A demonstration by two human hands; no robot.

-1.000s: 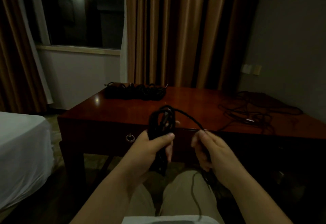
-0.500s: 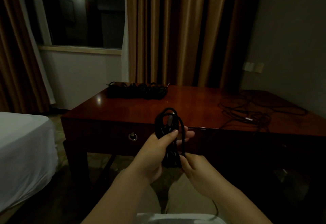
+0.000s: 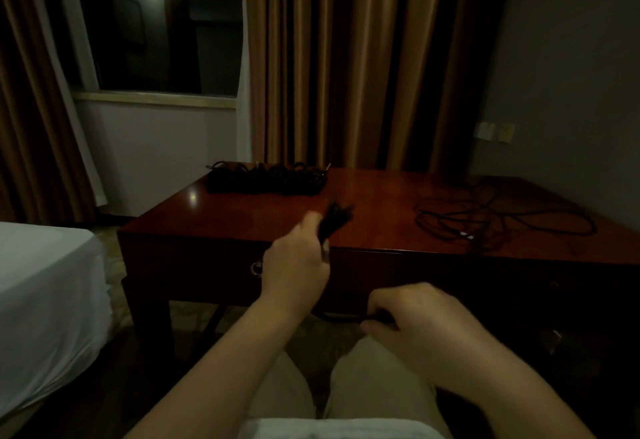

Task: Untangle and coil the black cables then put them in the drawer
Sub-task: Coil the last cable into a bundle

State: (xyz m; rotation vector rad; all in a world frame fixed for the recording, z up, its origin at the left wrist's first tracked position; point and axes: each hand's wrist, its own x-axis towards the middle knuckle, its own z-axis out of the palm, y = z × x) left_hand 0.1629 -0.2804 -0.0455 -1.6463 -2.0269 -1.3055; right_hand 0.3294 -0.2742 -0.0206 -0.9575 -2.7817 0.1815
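Observation:
My left hand [image 3: 294,265] grips a small coiled bundle of black cable [image 3: 334,222], held tilted over the front edge of the wooden table [image 3: 381,220]. Lower right, above my lap, my right hand [image 3: 419,317] has its fingers curled round a thin dark strand [image 3: 346,316] that looks like the cable's tail; the dim light hides detail. A heap of coiled black cables [image 3: 266,180] lies at the table's back left. Loose tangled black cables [image 3: 502,224] spread over its right side. The drawer front [image 3: 207,265] under the tabletop is closed, with a ring pull [image 3: 256,269].
A bed with a white sheet [image 3: 45,300] stands to the left of the table. Brown curtains [image 3: 346,58] and a dark window [image 3: 156,23] are behind it. A grey wall with a socket plate [image 3: 495,131] is at the right. My knees sit below the table's edge.
My left hand has swung the coiled bundle up and forward over the table edge. My right hand has dropped low and to the right, away from the bundle.

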